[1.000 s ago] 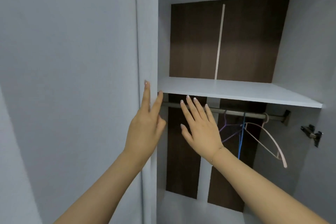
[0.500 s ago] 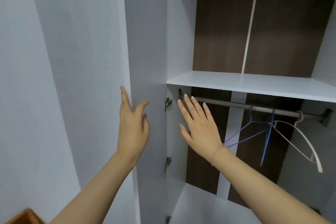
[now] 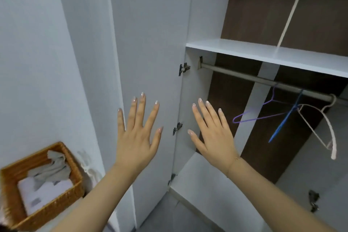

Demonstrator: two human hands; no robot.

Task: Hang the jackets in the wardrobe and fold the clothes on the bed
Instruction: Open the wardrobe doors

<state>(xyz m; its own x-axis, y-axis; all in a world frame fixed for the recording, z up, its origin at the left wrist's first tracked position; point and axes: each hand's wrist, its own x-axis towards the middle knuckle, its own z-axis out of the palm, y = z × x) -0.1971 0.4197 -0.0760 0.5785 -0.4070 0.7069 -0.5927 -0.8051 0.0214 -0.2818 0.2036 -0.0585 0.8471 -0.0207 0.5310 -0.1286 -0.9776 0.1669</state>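
Both hands [image 3: 136,137] empty (fingers spread); wardrobe [image 3: 263,52] open ahead.

Pale grey wall [image 3: 37,62], wicker basket [image 3: 62,199] lower left.

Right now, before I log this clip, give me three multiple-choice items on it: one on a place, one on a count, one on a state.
1. Where is the wicker basket?
A. lower left of the wardrobe door
B. on the shelf
C. on the rail

2. How many hangers hang on the rail?
A. one
B. three
C. five

3. What do the left hand and right hand hold?
A. a jacket
B. a hanger
C. nothing

Answers: 1 A, it sits low beside the door. 2 B: purple, blue, pale. 3 C, both are spread open.
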